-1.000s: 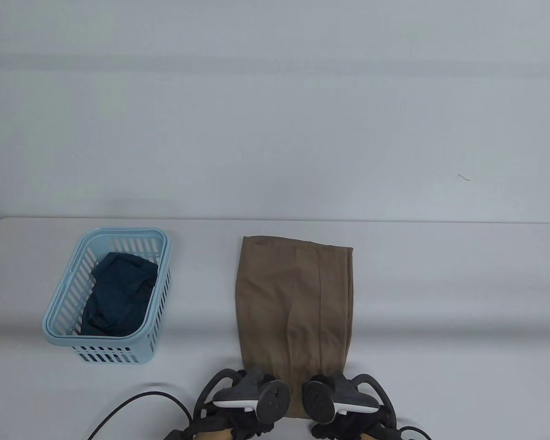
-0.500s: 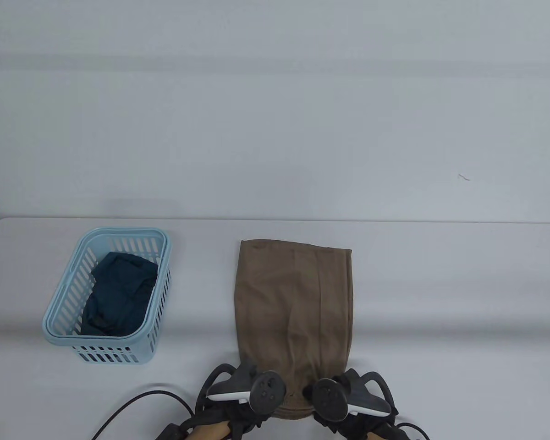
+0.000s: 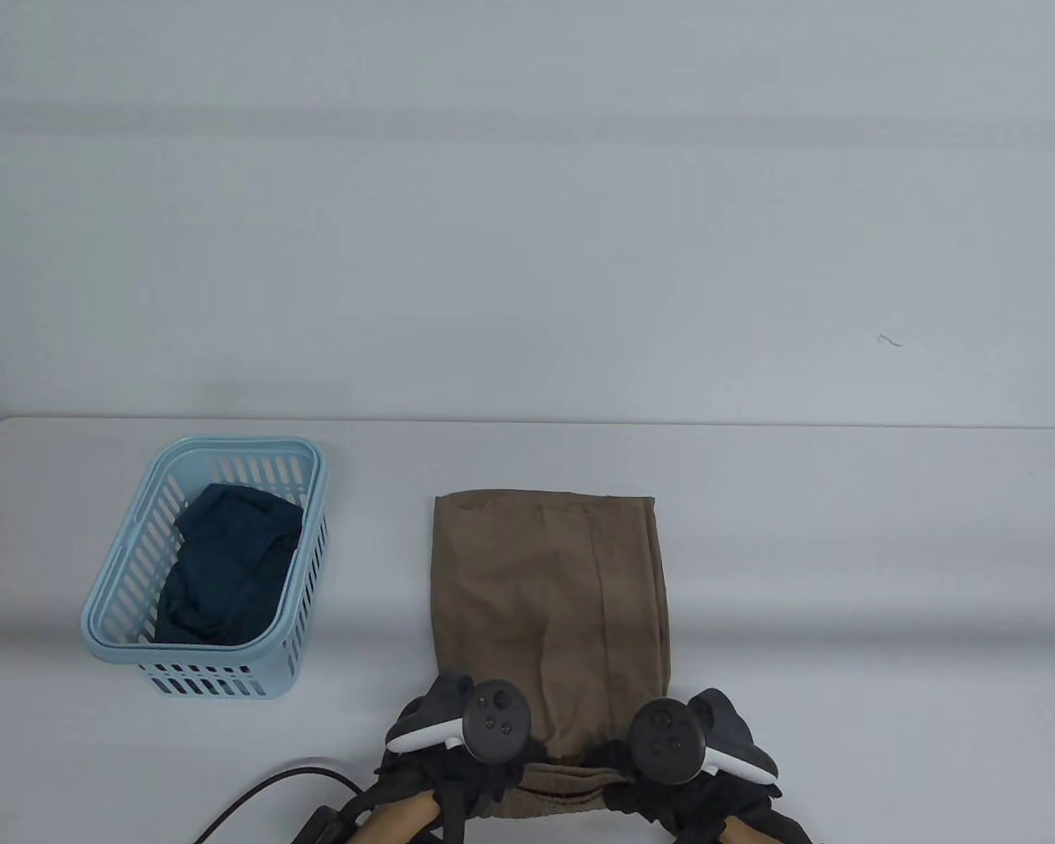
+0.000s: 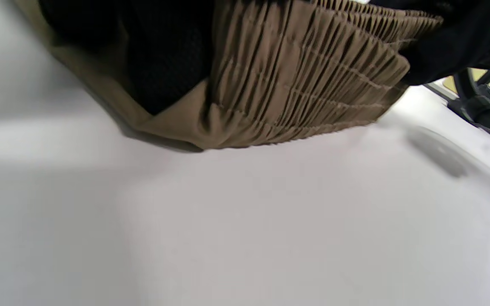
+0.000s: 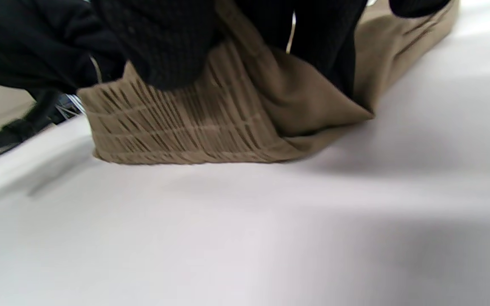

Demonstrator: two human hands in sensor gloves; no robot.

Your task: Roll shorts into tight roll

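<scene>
Tan shorts lie folded lengthwise on the white table, leg hems at the far end, the ribbed elastic waistband at the near edge. My left hand grips the waistband's left part; its gloved fingers show curled over the fabric in the left wrist view. My right hand grips the waistband's right part; its fingers press on the ribbed band in the right wrist view. The waistband end is turned up off the table.
A light blue slotted basket with a dark blue garment stands at the left. A black cable runs along the near edge left of my hands. The table's near edge lies just below my hands.
Both hands drew the shorts toward the near edge and slightly left; the far hem slid nearer. The waistband is now bunched up between my hands.
</scene>
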